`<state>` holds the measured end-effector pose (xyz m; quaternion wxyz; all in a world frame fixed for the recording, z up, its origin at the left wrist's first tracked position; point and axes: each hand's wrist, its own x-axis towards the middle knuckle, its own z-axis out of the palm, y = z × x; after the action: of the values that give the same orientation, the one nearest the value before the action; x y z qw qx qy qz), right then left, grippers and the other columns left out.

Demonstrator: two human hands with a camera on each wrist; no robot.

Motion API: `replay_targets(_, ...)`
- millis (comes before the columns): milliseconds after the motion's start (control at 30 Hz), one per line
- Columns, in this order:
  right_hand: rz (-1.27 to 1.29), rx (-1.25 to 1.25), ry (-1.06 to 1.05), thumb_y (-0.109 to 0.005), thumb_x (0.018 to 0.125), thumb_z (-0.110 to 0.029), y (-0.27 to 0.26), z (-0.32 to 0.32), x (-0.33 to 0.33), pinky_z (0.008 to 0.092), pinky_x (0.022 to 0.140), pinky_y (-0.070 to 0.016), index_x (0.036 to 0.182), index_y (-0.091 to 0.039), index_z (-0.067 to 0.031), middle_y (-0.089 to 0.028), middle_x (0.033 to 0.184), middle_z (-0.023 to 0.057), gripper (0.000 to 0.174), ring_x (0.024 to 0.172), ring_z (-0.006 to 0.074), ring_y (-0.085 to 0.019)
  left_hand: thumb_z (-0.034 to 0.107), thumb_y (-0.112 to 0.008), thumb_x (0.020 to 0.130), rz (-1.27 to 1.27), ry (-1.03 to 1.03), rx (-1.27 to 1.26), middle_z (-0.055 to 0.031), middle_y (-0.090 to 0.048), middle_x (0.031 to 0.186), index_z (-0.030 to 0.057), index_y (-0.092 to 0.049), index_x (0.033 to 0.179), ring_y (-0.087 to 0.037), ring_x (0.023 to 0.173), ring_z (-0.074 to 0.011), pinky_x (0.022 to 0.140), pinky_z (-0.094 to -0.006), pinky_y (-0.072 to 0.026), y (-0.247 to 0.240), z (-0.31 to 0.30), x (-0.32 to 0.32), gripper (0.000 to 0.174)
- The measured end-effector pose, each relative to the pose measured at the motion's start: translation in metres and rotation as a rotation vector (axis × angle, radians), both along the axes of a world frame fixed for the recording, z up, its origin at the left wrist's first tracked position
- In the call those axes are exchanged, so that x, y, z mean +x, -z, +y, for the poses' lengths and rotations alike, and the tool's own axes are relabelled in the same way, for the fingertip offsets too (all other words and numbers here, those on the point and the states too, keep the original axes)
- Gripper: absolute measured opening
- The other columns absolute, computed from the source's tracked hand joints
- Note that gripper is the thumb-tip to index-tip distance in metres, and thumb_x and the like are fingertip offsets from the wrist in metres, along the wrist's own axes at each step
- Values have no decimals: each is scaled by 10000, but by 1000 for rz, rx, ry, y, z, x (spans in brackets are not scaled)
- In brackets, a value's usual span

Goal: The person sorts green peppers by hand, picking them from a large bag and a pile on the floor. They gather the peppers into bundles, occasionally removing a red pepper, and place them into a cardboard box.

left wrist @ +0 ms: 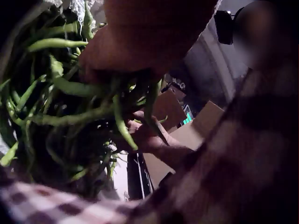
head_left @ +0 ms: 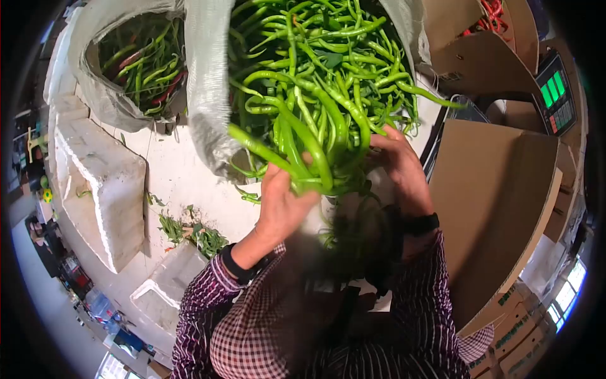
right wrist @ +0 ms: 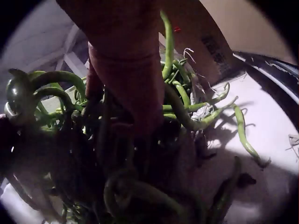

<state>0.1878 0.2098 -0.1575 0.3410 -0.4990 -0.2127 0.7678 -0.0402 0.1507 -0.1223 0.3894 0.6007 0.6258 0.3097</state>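
Long green chili peppers (head_left: 328, 69) fill a white woven sack (head_left: 208, 82) in the upper middle of the head view. My left hand (head_left: 278, 202) grips a bunch of these peppers (head_left: 315, 142) at its lower left, just in front of the sack. Across from it, my right hand (head_left: 404, 167) curls its fingers round the bunch's right side. In the left wrist view, peppers (left wrist: 74, 114) stick out from under the shaded left hand (left wrist: 135, 51). The right wrist view shows the right hand (right wrist: 131, 79) among peppers, its fingertips partly hidden in shadow.
A smaller sack (head_left: 82, 69) of peppers stands upper left, above a white foam box (head_left: 120, 189). Leafy scraps (head_left: 208, 240) lie on the white surface. To the right are a cardboard box (head_left: 492, 183), a lit scale display (head_left: 554, 91) and red peppers (head_left: 495, 16).
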Motion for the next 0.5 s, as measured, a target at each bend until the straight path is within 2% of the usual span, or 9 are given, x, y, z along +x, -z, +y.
replay_targets(67,-42,62,0,-639,832,-255,-7,5,6,264,861,-426,1292,-542,-60,-640,1102,17,509,1027,140,-585,50,-713,691,32,9,-12,-140,-651,976,5,-665,1008,-595,925,-285,833,-367,-462,-4,6,-4,324)
replay_targets(133,-297,228,-42,-597,866,-255,-16,-14,8,271,850,-456,1290,-520,-48,-633,1107,48,478,999,154,-593,82,-730,688,-4,-2,-43,-126,-662,924,19,-674,963,-602,885,-274,822,-358,-460,-11,8,-17,288)
replay_targets(167,-410,306,-69,-576,884,-255,-19,-22,6,275,844,-472,1289,-509,-42,-630,1110,63,463,985,162,-597,62,-683,690,-20,18,-4,-98,-632,901,-2,-647,1025,-590,874,-210,804,-329,-455,-18,8,-23,342)
replay_targets(200,-402,74,-23,-609,884,-318,5,-17,2,257,821,-453,1232,-535,-45,-619,1094,56,449,966,157,-582,66,-692,695,-16,5,-38,-92,-629,899,-2,-646,1020,-588,873,-210,802,-328,-455,-25,7,-28,335)
replay_targets(233,-392,86,-20,-609,884,-318,15,-20,-4,257,821,-453,1232,-535,-45,-619,1094,56,449,966,157,-582,69,-702,700,-12,-9,-68,-86,-626,896,-2,-646,1015,-587,872,-210,800,-327,-455,-33,6,-31,328)
replay_targets(333,-744,145,15,-654,873,-258,32,-57,-19,299,805,-480,1153,-546,-26,-583,1117,50,379,983,187,-572,80,-731,704,-4,27,-36,-83,-622,907,3,-648,996,-584,873,-207,796,-328,-453,-50,-1,-26,313)
replay_targets(367,-1104,1060,-60,-682,779,-242,31,-86,-22,410,833,-524,1291,-556,-149,-544,1218,224,535,1027,348,-598,80,-731,704,-6,32,-34,-83,-622,907,3,-648,996,-584,873,-207,796,-328,-453,-53,-5,-23,313)
replay_targets(433,-433,714,-108,-573,904,-124,33,-105,-42,368,957,-483,1313,-488,-29,-552,1277,127,428,1211,263,-512,85,-749,709,-34,127,-8,-87,-620,944,9,-651,982,-587,870,-210,791,-328,-451,-54,-14,-18,301)
replay_targets(500,-786,923,-513,-574,920,-147,22,-112,-36,387,971,-485,1363,-413,-27,-490,1354,143,487,1199,286,-525,83,-744,696,-52,188,51,-100,-603,1035,25,-662,1040,-576,954,-237,841,-356,-453,-47,-24,-13,358)
